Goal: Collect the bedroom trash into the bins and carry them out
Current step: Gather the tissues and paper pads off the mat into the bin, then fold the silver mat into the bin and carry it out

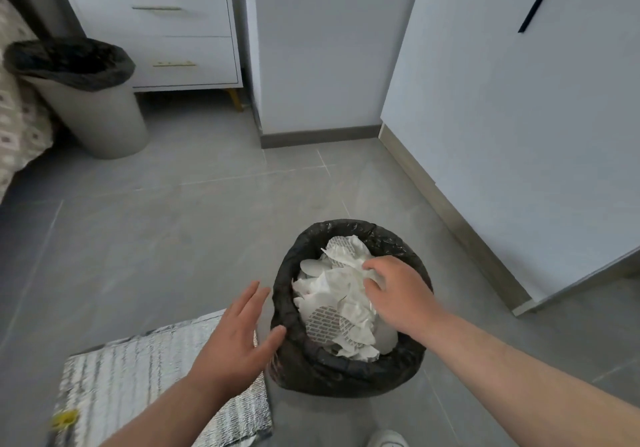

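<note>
While the right hand (398,294) presses curled fingers onto crumpled paper (339,294) filling the near bin (311,363) on the floor, the left hand (239,335) hangs spread beside its rim, a second bin (104,117) standing by the drawers (156,27).

**Floor and items resting on it**

Grey tiled floor (156,238) carries a near bin (346,374), black-lined, filled with crumpled paper. Relative to it: silver foil bag (138,377) just left; second lined bin (104,117) well beyond, far left, beside a white drawer unit (156,31).
</note>
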A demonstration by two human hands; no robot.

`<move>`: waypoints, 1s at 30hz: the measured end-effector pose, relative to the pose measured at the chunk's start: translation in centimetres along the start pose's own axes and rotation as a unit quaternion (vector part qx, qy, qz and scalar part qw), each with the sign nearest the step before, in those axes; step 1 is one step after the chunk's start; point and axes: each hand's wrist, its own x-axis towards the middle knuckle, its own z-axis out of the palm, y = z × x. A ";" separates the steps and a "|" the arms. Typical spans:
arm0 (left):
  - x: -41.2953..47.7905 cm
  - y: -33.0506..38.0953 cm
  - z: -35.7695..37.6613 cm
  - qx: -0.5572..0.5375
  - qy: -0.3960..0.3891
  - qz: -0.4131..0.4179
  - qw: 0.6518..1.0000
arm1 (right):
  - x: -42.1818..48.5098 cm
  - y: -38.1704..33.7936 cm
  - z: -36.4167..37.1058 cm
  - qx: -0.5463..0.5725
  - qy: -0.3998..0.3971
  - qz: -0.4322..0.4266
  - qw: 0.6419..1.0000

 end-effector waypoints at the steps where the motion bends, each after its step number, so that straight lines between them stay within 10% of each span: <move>1: -0.2 -1.0 -0.3 0.001 0.027 -0.034 0.999 | 0.2 -0.8 0.4 -0.006 0.000 -0.017 1.000; 8: -4.3 -13.0 -2.1 0.021 0.087 -0.399 0.913 | 1.1 -7.4 4.6 -0.050 -0.012 -0.117 0.992; 14: -6.1 -18.1 0.1 0.035 0.054 -0.514 0.855 | 2.7 -8.7 7.0 -0.078 -0.036 -0.110 0.990; 30: -4.4 -21.7 -2.1 0.081 0.126 -0.386 0.910 | 6.7 -4.4 5.7 -0.195 0.050 -0.041 0.979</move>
